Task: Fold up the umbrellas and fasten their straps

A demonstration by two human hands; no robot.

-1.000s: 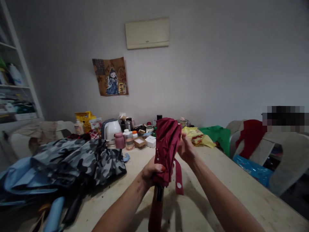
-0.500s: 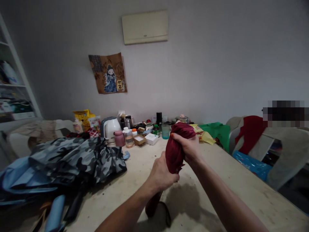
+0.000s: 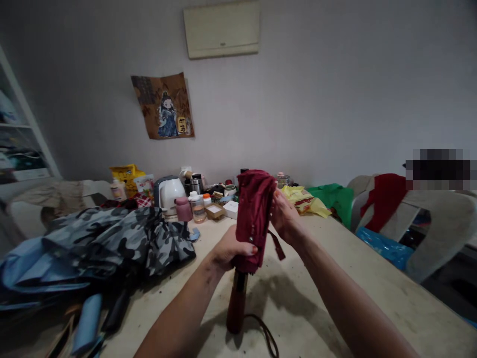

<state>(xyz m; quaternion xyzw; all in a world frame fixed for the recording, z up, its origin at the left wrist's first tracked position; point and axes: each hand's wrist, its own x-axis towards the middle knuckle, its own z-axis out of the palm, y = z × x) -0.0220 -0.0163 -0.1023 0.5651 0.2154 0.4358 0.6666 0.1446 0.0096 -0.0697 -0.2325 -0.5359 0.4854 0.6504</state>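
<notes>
A folded dark red umbrella [image 3: 252, 209] stands upright on the table [image 3: 335, 278], its handle [image 3: 236, 308] resting on the surface with a black wrist cord beside it. My left hand [image 3: 233, 247] is closed round the lower part of the red canopy. My right hand [image 3: 283, 214] grips the upper right side of the canopy, just above the loose closing strap [image 3: 276, 243] that hangs free.
A camouflage umbrella [image 3: 122, 241] and a light blue one [image 3: 33, 271] lie at the left. A white kettle [image 3: 166, 194], pink bottle [image 3: 183, 209], jars and small boxes crowd the far edge. Yellow bags [image 3: 303, 201], green cloth [image 3: 335, 199] and a chair with red fabric [image 3: 387, 199] are at the right.
The umbrella was tilted with both hands squeezing the canopy; now it stands upright again. My right hand has shifted to its upper side and the strap hangs loose.
</notes>
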